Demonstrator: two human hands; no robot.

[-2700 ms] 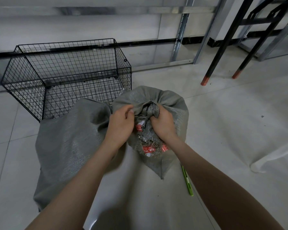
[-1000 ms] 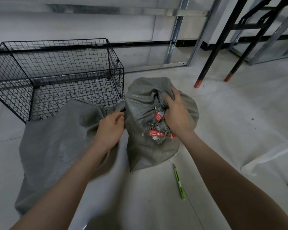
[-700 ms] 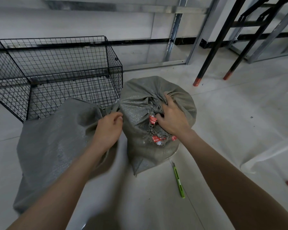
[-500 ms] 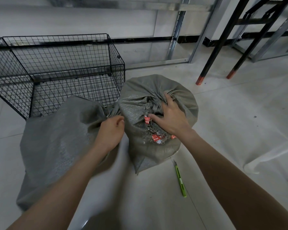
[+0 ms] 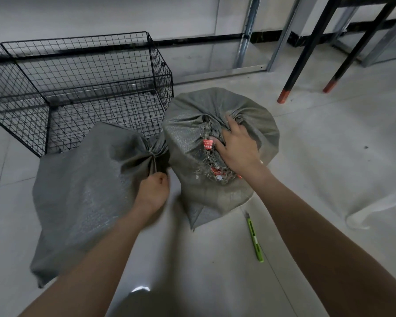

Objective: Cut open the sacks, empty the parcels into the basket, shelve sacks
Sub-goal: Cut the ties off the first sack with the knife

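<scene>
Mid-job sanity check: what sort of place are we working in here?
Most likely a storeroom or parcel depot, though that is a guess. It has a bare tiled floor, metal shelving uprights along the wall, a black wire basket and a tied sack beside a frayed sack.

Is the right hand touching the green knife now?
Apart. The head view shows the right hand gripping the upright sack at its top; the green knife lies on the floor, untouched.
</scene>
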